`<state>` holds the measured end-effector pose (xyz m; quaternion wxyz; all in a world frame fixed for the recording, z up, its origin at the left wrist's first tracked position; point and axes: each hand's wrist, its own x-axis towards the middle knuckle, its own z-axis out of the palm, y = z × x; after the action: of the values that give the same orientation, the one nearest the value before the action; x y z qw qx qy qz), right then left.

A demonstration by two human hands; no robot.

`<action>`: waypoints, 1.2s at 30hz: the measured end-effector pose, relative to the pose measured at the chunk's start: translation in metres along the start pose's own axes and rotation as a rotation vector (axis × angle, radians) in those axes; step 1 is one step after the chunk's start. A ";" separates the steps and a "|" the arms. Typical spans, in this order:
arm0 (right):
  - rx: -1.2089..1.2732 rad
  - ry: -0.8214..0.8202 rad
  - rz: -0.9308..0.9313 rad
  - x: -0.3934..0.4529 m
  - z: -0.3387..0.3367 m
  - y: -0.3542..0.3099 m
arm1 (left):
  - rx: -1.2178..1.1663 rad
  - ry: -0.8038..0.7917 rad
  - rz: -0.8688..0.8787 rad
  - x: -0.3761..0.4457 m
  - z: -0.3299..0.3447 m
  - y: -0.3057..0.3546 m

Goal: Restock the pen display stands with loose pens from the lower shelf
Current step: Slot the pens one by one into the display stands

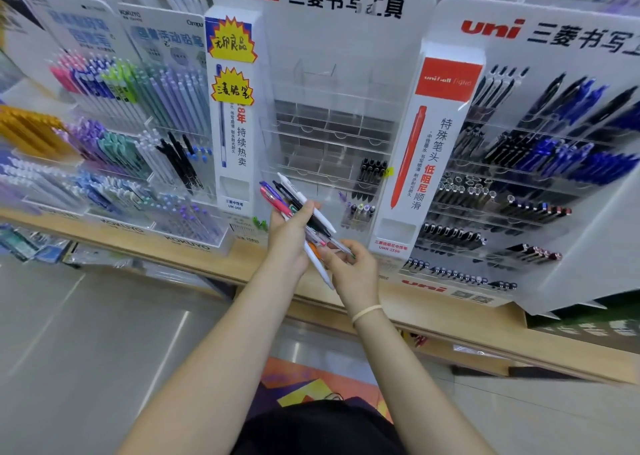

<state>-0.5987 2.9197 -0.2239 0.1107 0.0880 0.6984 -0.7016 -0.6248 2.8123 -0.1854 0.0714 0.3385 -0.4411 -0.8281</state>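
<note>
Item: bundle of loose pens (298, 212), at the centre of your view, in front of the lower rows of the middle display stand (332, 136); count not exact, at least six barrels show, among them white, black, pink and purple; long axis runs from 11 o'clock to 5 o'clock, the clip ends fanned toward 11, the white tips toward 5.

Your left hand (291, 240) wraps the bundle, fingers and thumb curled round it; your right hand (349, 264), at 4 o'clock of the left, pinches one clear pen (337, 246) at the bundle's lower end, fingertips closed on it; one pale band (367, 313) sits on the right wrist.

Stands: three in view; the left stand (114, 136) at 9 o'clock, packed; the right stand (540, 163) at 3 o'clock, packed; the middle one largely vacant, with one group of black pens (372, 177) at its right side and five short pens (358, 212) just below those.

Room: open compartments lie directly at 12 o'clock of your hands; the wooden shelf (433, 316) edge runs under both wrists from 9 to 4 o'clock; bare floor (86, 333) at 8 o'clock.
</note>
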 end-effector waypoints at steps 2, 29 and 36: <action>-0.016 -0.017 -0.005 -0.001 0.000 0.002 | 0.009 0.003 -0.004 0.002 -0.002 0.000; 0.069 0.169 -0.059 -0.013 0.015 -0.007 | -0.102 -0.116 -0.057 0.004 -0.016 -0.014; 0.245 0.227 -0.032 -0.009 0.023 -0.015 | -0.240 -0.191 -0.222 0.005 -0.017 -0.028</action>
<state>-0.5935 2.8969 -0.2068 0.0084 0.1682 0.6169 -0.7688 -0.6127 2.8162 -0.2162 -0.0229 0.2943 -0.3039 -0.9058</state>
